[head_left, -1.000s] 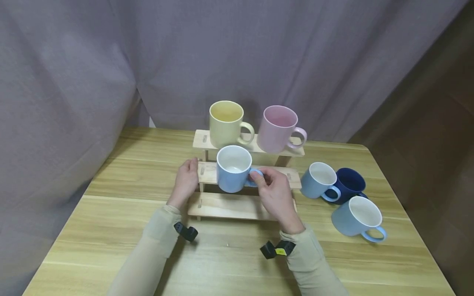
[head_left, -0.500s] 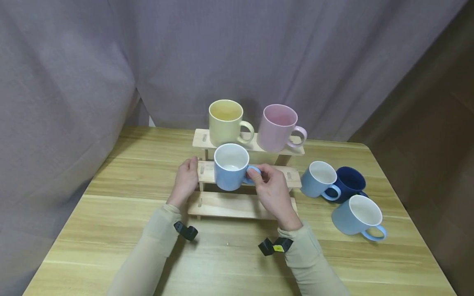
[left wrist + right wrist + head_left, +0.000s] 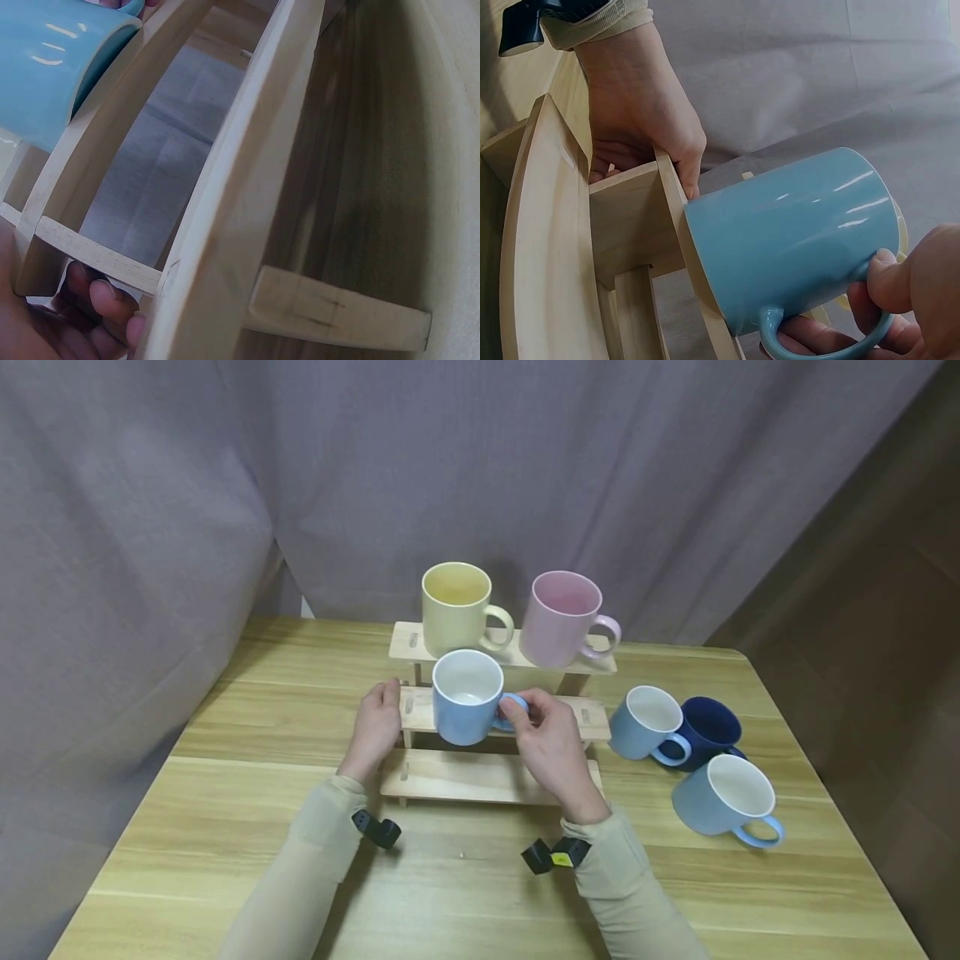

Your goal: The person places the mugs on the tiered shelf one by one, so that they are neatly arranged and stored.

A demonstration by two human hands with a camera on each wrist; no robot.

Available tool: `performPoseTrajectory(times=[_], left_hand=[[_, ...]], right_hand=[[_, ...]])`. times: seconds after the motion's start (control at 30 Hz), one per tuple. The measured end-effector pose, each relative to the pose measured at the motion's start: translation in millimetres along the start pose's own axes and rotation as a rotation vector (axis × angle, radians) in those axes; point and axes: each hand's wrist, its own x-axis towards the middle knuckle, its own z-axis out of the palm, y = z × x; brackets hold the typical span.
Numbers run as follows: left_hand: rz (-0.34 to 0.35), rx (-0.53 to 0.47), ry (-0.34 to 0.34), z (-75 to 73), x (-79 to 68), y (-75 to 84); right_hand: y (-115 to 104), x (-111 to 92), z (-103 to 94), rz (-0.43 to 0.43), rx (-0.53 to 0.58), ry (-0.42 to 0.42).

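Observation:
A three-tier wooden stand [image 3: 487,777] rises in steps at the middle of the table. My right hand [image 3: 557,747] pinches the handle of a light blue mug [image 3: 459,718], white inside and upright, at the left part of the middle step. In the right wrist view the mug's base [image 3: 712,274] is right at that step's board. My left hand [image 3: 372,727] grips the stand at the left end of the middle step; its curled fingers [image 3: 109,300] show under the board in the left wrist view. A yellow mug [image 3: 452,618] and a pink mug [image 3: 558,627] occupy the top step.
Right of the stand, two more light blue mugs [image 3: 637,727] [image 3: 708,802] and a dark blue mug [image 3: 716,727] stand close together on the wooden table [image 3: 225,860]. A grey curtain [image 3: 450,460] hangs behind the table and along its sides.
The right hand has brought the light blue mug slightly left and back over the middle step, mostly in the first half second. The left hand has kept its place on the stand.

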Motion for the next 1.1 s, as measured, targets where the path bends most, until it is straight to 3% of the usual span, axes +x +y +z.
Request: performPoseTrajectory(times=[0.6,0.93,1.1], left_hand=[[0.006,0.005,-0.001,-0.6,1.1,-1.8],[-0.005,0.007,-0.005,0.6,0.4,-0.4],[-0.009,0.017,-0.004,-0.5,0.7,-0.8]], right_hand=[[4,-3,0.1,-0.016,-0.009,0.008],[12,-19,-18.1,-0.013,0.029,0.03],[18,-28,-30.0,0.001,-0.011,0.062]])
